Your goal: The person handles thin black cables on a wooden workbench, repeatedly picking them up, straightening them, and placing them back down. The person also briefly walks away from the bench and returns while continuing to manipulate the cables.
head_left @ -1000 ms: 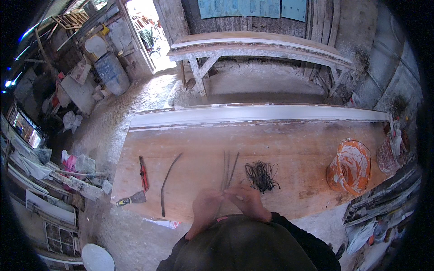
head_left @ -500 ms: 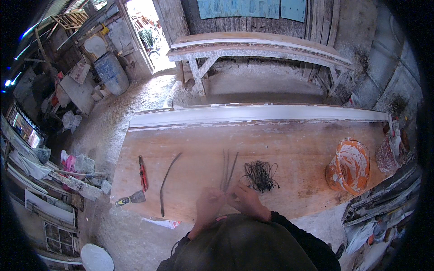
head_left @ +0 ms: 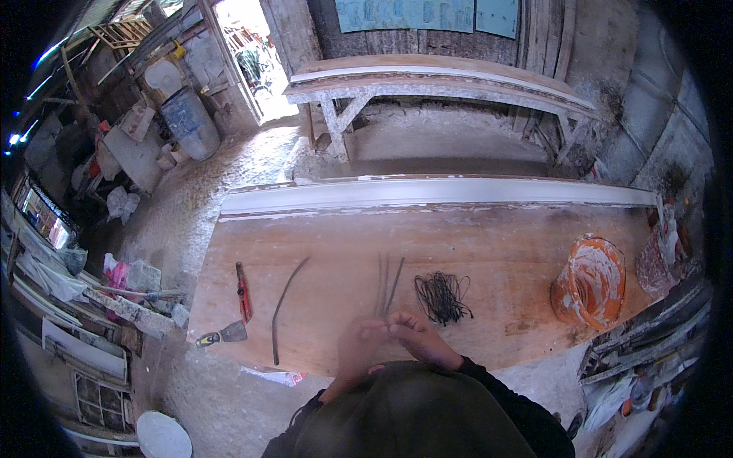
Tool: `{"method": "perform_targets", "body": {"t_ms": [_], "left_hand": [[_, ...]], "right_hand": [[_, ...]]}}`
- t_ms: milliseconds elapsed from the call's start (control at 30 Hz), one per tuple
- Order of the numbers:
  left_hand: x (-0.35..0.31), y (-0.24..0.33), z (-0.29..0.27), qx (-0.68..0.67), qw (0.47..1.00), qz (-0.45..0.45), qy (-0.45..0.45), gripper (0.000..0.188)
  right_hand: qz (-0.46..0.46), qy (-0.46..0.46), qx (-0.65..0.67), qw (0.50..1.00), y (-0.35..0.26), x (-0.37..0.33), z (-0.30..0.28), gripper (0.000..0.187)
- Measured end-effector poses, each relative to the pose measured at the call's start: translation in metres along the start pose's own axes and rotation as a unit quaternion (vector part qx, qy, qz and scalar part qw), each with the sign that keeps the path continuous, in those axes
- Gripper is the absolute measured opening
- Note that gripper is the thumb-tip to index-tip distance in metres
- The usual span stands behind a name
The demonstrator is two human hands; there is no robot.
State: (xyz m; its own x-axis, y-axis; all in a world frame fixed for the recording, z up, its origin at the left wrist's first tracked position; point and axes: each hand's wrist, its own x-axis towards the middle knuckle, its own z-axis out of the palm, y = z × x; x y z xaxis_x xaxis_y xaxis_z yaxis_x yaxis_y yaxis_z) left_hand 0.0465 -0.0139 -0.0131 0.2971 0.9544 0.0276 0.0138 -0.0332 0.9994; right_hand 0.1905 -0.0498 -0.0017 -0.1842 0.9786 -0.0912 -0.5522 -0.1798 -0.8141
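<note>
Close to the near edge of the table, my left hand (head_left: 360, 345) and my right hand (head_left: 421, 340) meet with fingertips pinched together. Whatever lies between the fingers is too small to make out. Just beyond them are several thin dark strips (head_left: 395, 281), whose near ends reach the fingers; whether they are held or lie on the table I cannot tell. A loose bundle of thin black cord (head_left: 443, 298) rests right of the strips. Off to the left, a longer curved dark strip (head_left: 280, 317) lies by itself.
On the wooden table (head_left: 496, 244) are a red-and-black tool (head_left: 243, 294), a putty knife (head_left: 223, 334) and an orange, white-smeared bucket (head_left: 588, 282). A long white moulding (head_left: 435, 191) runs along its far edge. Beyond stands a bench (head_left: 450, 80); a blue barrel (head_left: 189, 124) stands far left.
Both hands stay together, with a slight upward shift of the right fingertips. The strips, cord and tools keep their places on the table.
</note>
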Motion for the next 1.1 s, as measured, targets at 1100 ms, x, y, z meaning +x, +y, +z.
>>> {"method": "perform_targets", "body": {"t_ms": [1100], "left_hand": [[0.005, 0.023, -0.016, -0.133, 0.972, -0.165, -0.105, 0.006]], "right_hand": [[-0.114, -0.014, -0.152, 0.982, -0.002, 0.003, 0.001, 0.013]]}}
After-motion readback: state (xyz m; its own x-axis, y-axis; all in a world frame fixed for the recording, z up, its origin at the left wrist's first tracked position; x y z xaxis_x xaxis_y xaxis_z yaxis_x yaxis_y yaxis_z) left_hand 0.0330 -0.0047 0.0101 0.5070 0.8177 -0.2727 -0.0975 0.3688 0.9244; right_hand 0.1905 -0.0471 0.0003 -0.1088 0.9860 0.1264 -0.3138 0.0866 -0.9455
